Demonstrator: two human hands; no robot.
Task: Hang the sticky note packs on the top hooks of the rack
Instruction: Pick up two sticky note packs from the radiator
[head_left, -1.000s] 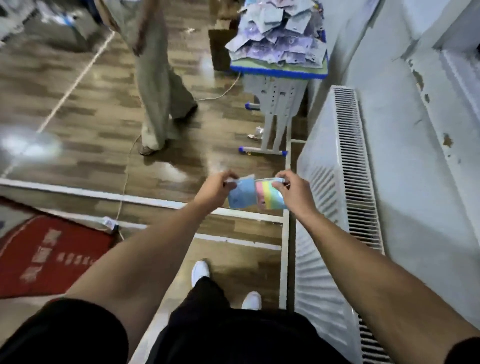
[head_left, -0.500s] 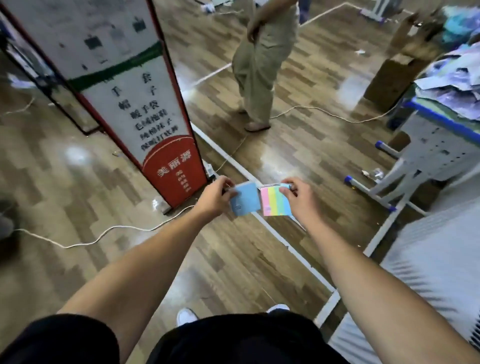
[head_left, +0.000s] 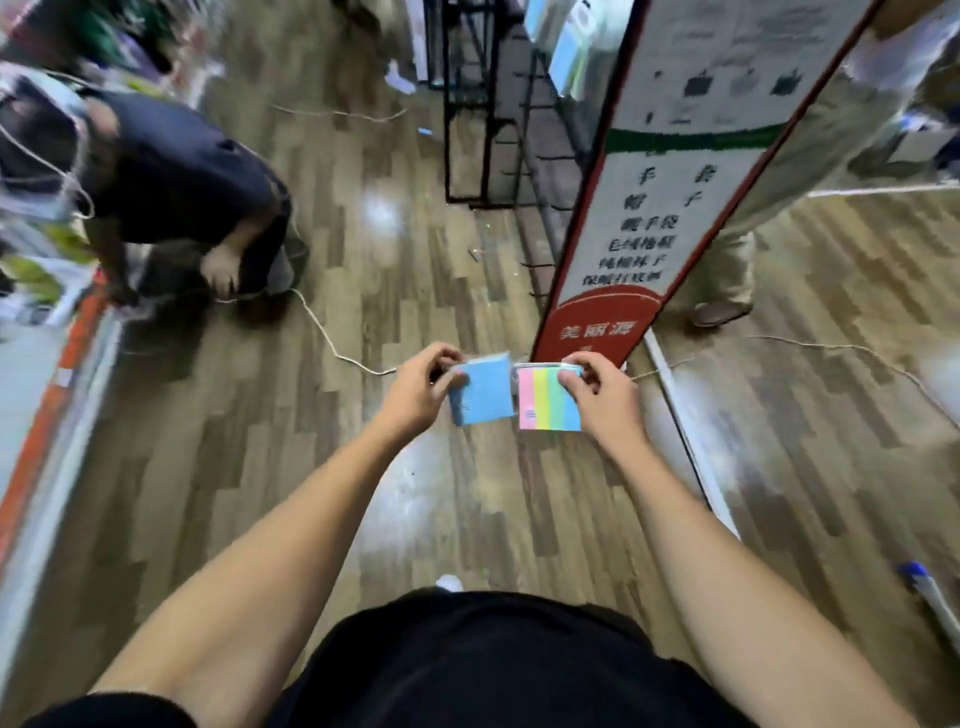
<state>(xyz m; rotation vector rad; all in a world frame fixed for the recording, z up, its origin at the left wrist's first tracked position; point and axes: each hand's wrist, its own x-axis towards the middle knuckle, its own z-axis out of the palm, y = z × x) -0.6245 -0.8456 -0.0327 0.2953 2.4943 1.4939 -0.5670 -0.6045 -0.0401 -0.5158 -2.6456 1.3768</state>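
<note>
My left hand (head_left: 418, 387) pinches the top corner of a plain blue sticky note pack (head_left: 484, 389). Beside it, my right hand (head_left: 597, 389) grips the top of a striped pack (head_left: 545, 408) in pink, yellow, green and blue. Both packs hang side by side in front of me above the wood floor. A black wire rack (head_left: 530, 156) with rows of small hooks stands ahead, behind a tall sign. Pale packs (head_left: 566, 47) hang near its top, blurred.
A tall white and red sign panel (head_left: 670, 208) leans just ahead of my hands. A person in dark clothes (head_left: 176, 176) crouches at left, and a person's beige trouser legs (head_left: 737, 249) stand at right. White cables (head_left: 322, 332) trail over the floor. Shelving (head_left: 47, 332) runs along the left edge.
The view has swung left across the room: the radiator and desk have left the frame, and the sign, the rack and a crouching person have come in. Both hands still hold the packs.
</note>
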